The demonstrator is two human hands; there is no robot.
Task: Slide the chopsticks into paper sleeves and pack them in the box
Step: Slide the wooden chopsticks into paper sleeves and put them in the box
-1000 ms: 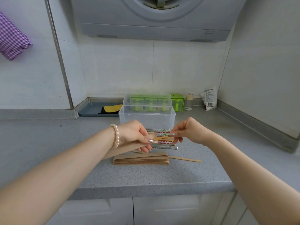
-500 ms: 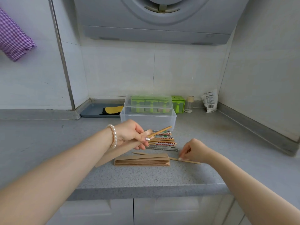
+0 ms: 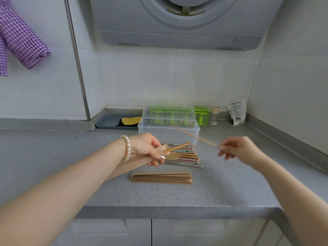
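Observation:
My left hand (image 3: 147,148) holds a brown paper sleeve (image 3: 129,166) with one wooden chopstick (image 3: 177,147) sticking out of its open end. My right hand (image 3: 237,150) pinches a second wooden chopstick (image 3: 197,137), blurred by motion and lifted above the counter, its far tip pointing left toward the clear plastic box (image 3: 168,130). A pile of several patterned and metal chopsticks (image 3: 184,157) lies in front of the box. A stack of brown paper sleeves (image 3: 161,178) lies nearer to me.
A clear lid and a green tray (image 3: 170,114) sit on the box. Behind are a green container (image 3: 201,114), a small jar (image 3: 214,115), a white packet (image 3: 237,110) and a grey tray (image 3: 113,121). The counter edge (image 3: 159,212) runs in front.
My right hand picked the loose chopstick up from the counter beside the sleeve stack and raised it to the right. The left hand kept its hold on the sleeve and first chopstick.

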